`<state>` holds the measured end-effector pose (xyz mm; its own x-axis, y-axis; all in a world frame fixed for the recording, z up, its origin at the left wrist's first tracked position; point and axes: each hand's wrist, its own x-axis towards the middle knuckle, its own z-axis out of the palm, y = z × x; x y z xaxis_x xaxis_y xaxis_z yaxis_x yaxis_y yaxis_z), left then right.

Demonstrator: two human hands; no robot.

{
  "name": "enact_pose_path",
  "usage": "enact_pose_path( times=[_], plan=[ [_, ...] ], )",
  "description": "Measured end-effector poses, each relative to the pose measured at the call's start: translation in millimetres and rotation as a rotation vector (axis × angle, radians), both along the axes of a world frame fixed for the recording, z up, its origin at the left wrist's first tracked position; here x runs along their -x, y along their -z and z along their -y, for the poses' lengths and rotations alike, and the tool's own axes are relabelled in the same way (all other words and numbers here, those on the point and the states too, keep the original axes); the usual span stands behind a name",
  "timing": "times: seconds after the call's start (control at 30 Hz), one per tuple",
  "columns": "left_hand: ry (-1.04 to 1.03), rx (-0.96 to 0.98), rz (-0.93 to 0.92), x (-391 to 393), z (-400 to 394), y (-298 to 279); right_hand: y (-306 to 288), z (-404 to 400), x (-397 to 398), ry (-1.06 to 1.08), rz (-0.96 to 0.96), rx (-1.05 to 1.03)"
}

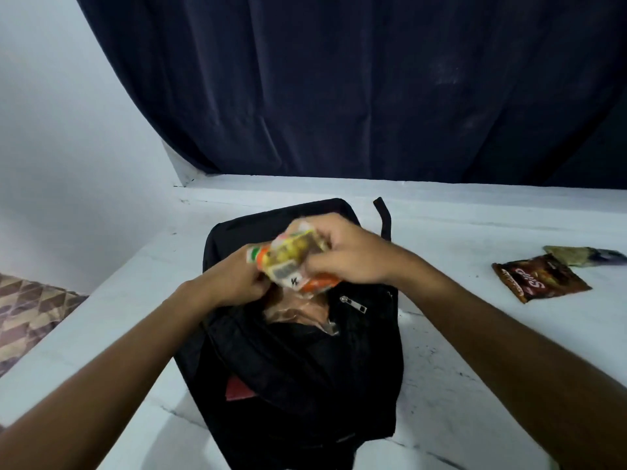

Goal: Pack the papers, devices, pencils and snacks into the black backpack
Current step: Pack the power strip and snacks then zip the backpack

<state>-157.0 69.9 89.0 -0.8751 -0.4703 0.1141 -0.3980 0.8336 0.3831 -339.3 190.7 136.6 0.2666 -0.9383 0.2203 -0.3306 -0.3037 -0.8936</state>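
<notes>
The black backpack (298, 374) lies flat on the white table, its pocket open near the middle. Over that opening both hands hold a yellow-and-orange snack packet (291, 262). My left hand (237, 283) grips the packet's left lower end and my right hand (342, 256) grips its right side from above. A clear plastic wrapper (298, 312) shows inside the open pocket just below the packet. A red-brown edge (237, 391) of something peeks from a lower opening of the backpack. A dark red snack packet (541, 278) lies on the table at the right.
Behind the red packet lies a green-grey packet (583, 255) near the right edge. A backpack strap (383, 218) sticks up at the far side. A dark curtain (339, 79) hangs behind the white table (475, 368). A patterned floor (27, 310) is at the left.
</notes>
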Motion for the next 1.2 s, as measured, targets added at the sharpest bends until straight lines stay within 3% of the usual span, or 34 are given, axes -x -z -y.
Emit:
enact_pose_path(
  times=[0.1, 0.2, 0.3, 0.37, 0.47, 0.53, 0.7, 0.8, 0.87, 0.93, 1.0, 1.07, 1.13, 1.2],
  plan=[
    [0.059, 0.005, 0.012, -2, 3, -11, 18, -14, -25, -0.114, -0.469, -0.006],
    [0.041, 0.013, 0.048, -5, 5, -23, 59, -12, -49, 0.2, -0.997, 0.416],
    [0.081, 0.077, 0.048, -8, 0, -34, 83, 6, -56, 0.497, -1.157, 0.614],
    [0.089, 0.109, 0.062, -11, -6, -38, 84, 24, -57, 0.538, -1.203, 0.564],
    [0.117, 0.118, 0.06, -16, -17, -42, 70, 44, -65, 0.415, -1.422, 0.242],
    [0.139, 0.128, 0.053, -17, -22, -46, 54, 54, -66, 0.306, -1.468, 0.07],
    [0.151, 0.147, 0.058, -24, -23, -49, 62, 100, -59, 0.102, -1.29, -0.304],
    [0.173, 0.111, 0.05, -30, -19, -42, 71, 82, -68, 0.174, -1.23, -0.237],
    [0.179, 0.092, 0.035, -30, -17, -35, 61, 55, -75, 0.207, -1.153, -0.043],
    [0.177, 0.058, -0.002, -30, -18, -31, 36, 23, -69, 0.104, -1.014, -0.095],
    [0.171, -0.073, -0.043, -32, -20, -31, 11, 2, -44, -0.151, -0.726, -0.349],
    [0.172, -0.306, -0.105, -37, -21, -30, -4, -16, -12, -0.221, -0.26, -0.456],
    [0.125, -0.559, -0.306, -42, -20, -21, -6, -21, 19, 0.013, 0.103, -0.385],
    [-0.162, -0.549, -0.566, -47, -14, 0, 16, -16, 46, 0.419, 0.172, -0.307]
  ],
)
